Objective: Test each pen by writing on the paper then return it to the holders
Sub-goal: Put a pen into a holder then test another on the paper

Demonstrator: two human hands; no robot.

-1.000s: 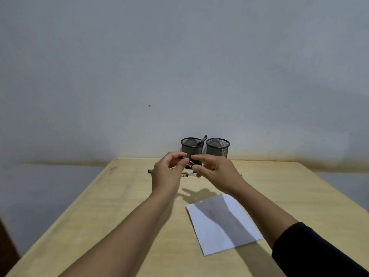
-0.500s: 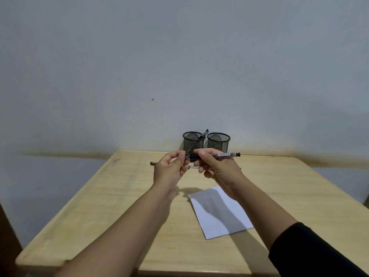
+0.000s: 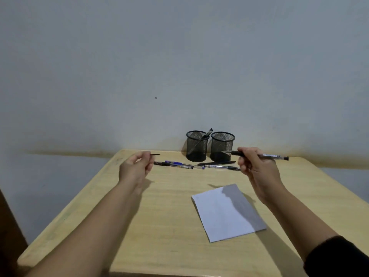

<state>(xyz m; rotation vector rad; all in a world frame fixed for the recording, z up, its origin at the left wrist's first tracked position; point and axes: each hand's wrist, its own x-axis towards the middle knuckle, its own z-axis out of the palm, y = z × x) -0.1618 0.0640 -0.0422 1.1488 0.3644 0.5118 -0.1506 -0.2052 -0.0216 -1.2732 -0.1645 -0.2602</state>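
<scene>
Right hand is sitting right of center in the frame, fingers curled around an uncapped pen that's lying almost level, tip pointing left toward the holders and the tail end sticking out to the right. Left hand is hanging out left of center, pinching the pen cap between thumb and fingertips, with the thin dark end poking out to the right. Both hands are hovering above the table, well apart from each other.

Two black mesh holders are standing side by side at the far edge, center of the frame: the left holder is holding one pen that's leaning against its right rim, and I can't tell if anything's in the right holder.

Just in front of them, loose pens are lying in a rough row on the table: a blue-capped pen, a clear-barreled pen and a dark pen behind it.

The white paper is lying flat in the lower right of center, partly under the right arm's shadow.
</scene>
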